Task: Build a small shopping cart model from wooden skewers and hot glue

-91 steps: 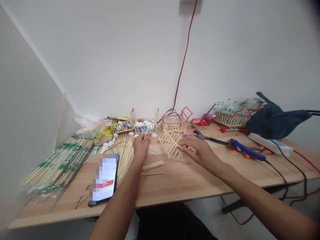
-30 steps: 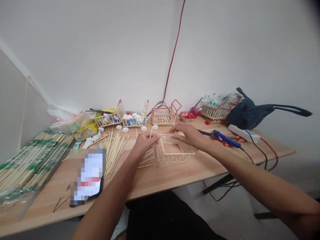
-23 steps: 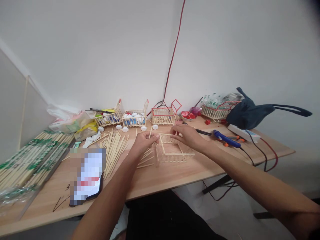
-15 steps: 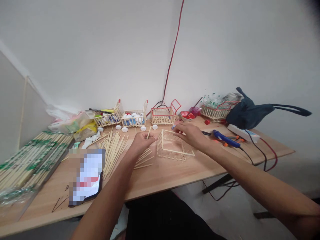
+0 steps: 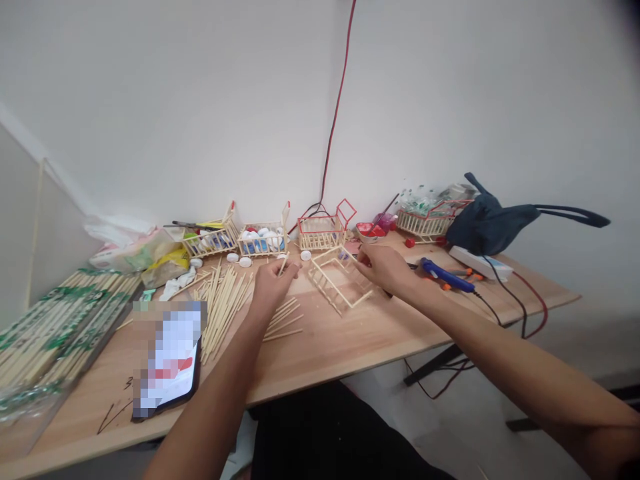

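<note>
Between the thumb and fingers of my left hand [image 5: 273, 281] is a short wooden stick [image 5: 284, 262], pointing up. My right hand [image 5: 383, 267] is closed on the right side of an open box-shaped frame [image 5: 351, 306] built from thin wooden sticks. The frame is tilted, with one corner toward me; my right fingertips are partly hidden behind the hand. Loose sticks [image 5: 220, 313] lie in a pile left of my left hand, and several more fan out under its wrist.
Small stick carts [image 5: 320, 233] with white wheels line the wall. A blue glue gun [image 5: 445, 275], a power strip [image 5: 483, 263] and a dark bag [image 5: 493, 223] are at right. A phone [image 5: 173, 360] and bundled sticks [image 5: 65, 327] lie left. Red paint [image 5: 371, 231] stands at the back.
My right hand has turned the stick frame, so a corner now points toward me instead of a long side. My left hand keeps the short stick. The view has shifted slightly.
</note>
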A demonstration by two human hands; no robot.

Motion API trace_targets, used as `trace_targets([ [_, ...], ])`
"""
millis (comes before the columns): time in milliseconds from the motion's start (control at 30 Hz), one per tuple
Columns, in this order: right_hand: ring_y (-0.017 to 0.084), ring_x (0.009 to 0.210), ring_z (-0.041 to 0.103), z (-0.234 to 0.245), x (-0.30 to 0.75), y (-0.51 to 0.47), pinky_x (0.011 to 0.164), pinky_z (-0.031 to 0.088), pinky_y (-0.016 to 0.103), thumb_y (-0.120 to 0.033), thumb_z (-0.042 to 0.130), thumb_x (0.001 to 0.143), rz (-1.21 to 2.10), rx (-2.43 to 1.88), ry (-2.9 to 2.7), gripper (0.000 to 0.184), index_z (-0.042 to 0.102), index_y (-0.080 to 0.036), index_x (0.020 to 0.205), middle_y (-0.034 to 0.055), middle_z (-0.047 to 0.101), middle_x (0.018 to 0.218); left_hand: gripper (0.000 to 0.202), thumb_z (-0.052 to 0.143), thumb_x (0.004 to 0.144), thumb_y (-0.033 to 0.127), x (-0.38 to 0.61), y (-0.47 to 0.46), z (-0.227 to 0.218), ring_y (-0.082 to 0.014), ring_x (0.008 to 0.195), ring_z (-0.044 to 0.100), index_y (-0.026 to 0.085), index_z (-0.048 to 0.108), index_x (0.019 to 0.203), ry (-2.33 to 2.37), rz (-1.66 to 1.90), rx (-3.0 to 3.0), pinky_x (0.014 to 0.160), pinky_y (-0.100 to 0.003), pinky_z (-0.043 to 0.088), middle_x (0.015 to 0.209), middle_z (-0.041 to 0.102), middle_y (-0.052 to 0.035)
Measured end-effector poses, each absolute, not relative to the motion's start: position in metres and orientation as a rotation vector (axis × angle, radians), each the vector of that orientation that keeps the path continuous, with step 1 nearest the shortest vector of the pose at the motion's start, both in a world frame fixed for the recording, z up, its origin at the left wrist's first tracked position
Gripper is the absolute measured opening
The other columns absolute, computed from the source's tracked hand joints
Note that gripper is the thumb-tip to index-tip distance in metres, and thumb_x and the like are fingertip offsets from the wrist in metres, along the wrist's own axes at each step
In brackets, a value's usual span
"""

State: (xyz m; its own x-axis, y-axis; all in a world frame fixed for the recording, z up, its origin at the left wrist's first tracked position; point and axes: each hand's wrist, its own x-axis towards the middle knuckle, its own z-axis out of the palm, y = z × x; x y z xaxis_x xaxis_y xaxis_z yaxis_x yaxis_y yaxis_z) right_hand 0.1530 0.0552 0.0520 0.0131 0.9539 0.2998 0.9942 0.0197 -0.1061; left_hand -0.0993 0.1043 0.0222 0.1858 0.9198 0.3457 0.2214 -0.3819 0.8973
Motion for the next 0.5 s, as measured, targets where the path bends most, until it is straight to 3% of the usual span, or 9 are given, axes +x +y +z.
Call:
trace_targets([
  [233, 0.022, 0.069, 0.060, 0.055, 0.140, 0.050, 0.055, 0.029, 0.029, -0.025, 0.053, 0.086, -0.224, -2.085, -1.966, 0.013, 0.061, -0.018, 0.079, 0.0097, 0.068, 0.077, 0.033, 0.058, 0.079, 0.043, -0.092, 0.099, 0.018, -0.0148, 0.060, 0.052, 0.016, 0.061, 0.059, 1.041, 1.082, 1.897, 0.061, -0.025, 0.034, 0.058, 0.058, 0.0004],
  [500, 0.021, 0.071, 0.061, 0.055, 0.128, 0.046, 0.057, 0.028, 0.028, -0.029, 0.053, 0.089, -0.203, -2.059, -1.925, 0.017, 0.063, -0.016, 0.086, 0.0097, 0.069, 0.079, 0.022, 0.055, 0.079, 0.034, -0.088, 0.091, 0.021, -0.0187, 0.077, 0.061, 0.016, 0.068, 0.079, 0.978, 1.019, 1.964, 0.074, -0.027, 0.041, 0.077, 0.068, -0.0015],
])
